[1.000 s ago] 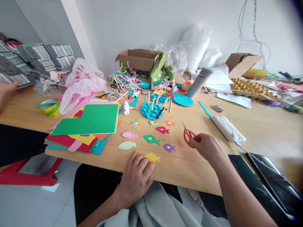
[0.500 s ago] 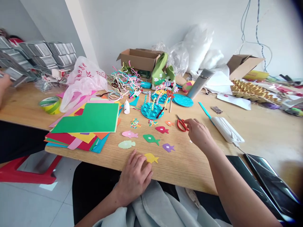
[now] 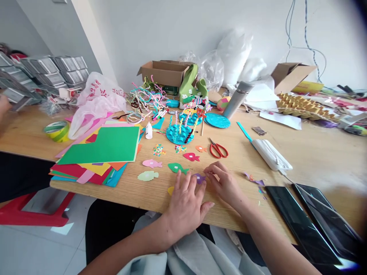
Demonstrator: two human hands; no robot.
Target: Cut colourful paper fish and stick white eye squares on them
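My left hand (image 3: 187,202) lies with fingers spread over the tabletop, covering most of a yellow paper fish (image 3: 170,190). Its fingertips reach a purple paper fish (image 3: 198,178) and the lower side of a green paper fish (image 3: 177,167). Just right of the purple fish, my right hand (image 3: 225,184) has thumb and forefinger pinched together; whatever is between them is too small to make out. Red-handled scissors (image 3: 218,149) rest beyond it. Also laid out are a red fish (image 3: 191,157), an orange fish (image 3: 201,148), a pink fish (image 3: 152,163) and a pale green fish (image 3: 148,175).
Coloured paper sheets (image 3: 114,147) are stacked at left beside yellow-green tape (image 3: 56,131). A glue bottle (image 3: 148,131) stands near a blue decorated disc (image 3: 180,134). Behind are pipe cleaners (image 3: 149,95) and a thermos (image 3: 237,100). A power strip (image 3: 271,154) and dark phones (image 3: 301,223) lie right.
My right hand has left the scissors and come down toward the purple fish. My left hand has moved right, from beside the yellow fish to over it. Paper scraps now show at right.
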